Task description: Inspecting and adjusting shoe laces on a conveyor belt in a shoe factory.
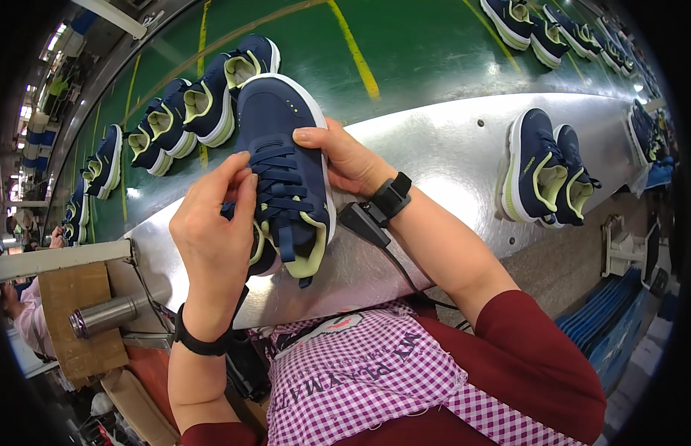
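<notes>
A navy sneaker with a white sole and pale green lining is tilted up in front of me, its toe pointing away and its heel toward me. My right hand grips its right side, thumb on the upper and fingers around the sole edge. At the left edge of the crossed navy shoelace, my left hand pinches with thumb and fingers closed. Its fingertips partly cover what they hold. Part of a second shoe shows beneath, mostly hidden by the first and by my left hand.
A metal ledge runs in front of me, with a pair of matching sneakers on its right. Beyond lies a green conveyor belt with yellow lines, carrying several more sneakers. Cardboard and a metal cylinder are at the left.
</notes>
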Available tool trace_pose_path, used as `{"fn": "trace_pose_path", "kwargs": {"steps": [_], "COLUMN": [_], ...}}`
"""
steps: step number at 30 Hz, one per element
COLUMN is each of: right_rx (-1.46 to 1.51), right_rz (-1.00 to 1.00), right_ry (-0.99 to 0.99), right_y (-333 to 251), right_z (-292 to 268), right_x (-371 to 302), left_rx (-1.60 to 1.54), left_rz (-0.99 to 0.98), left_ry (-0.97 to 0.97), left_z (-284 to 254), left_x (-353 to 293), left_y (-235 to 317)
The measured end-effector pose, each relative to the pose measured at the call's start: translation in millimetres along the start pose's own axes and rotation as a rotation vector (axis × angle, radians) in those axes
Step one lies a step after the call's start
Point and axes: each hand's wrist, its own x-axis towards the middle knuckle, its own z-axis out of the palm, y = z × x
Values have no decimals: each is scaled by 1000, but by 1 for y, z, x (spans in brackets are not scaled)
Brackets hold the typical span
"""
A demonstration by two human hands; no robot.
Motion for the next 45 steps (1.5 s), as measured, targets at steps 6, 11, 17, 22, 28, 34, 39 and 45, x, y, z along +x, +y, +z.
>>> {"fn": "trace_pose_path", "kwargs": {"steps": [6, 11, 17, 22, 28, 34, 39, 45], "right_rx": [-32, -80, 10, 61, 10, -1069, -941, -349], "right_rz": [-5, -27, -11, 21, -97, -397, -313, -289], "right_ry": [-20, -11, 8, 124, 310, 568, 464, 217], "right_y": [0, 0, 0, 2, 22, 13, 6, -6], "right_z": [4, 6, 0, -6, -7, -21, -21, 8], "right_x": [0, -1, 3, 13, 15, 15, 18, 8], "left_rx": [227, 441, 276, 226, 330, 402, 427, 476], "left_rz": [266, 431, 218, 174, 35, 83, 75, 93], "left_ry": [-15, 16, -2, -184, -558, -342, -307, -181], "left_z": [-4, -4, -26, -37, -26, 5, 17, 23], "left_x": [9, 6, -20, -56, -57, -57, -68, -97], "left_y": [1, 7, -1, -2, 3, -6, 2, 15]}}
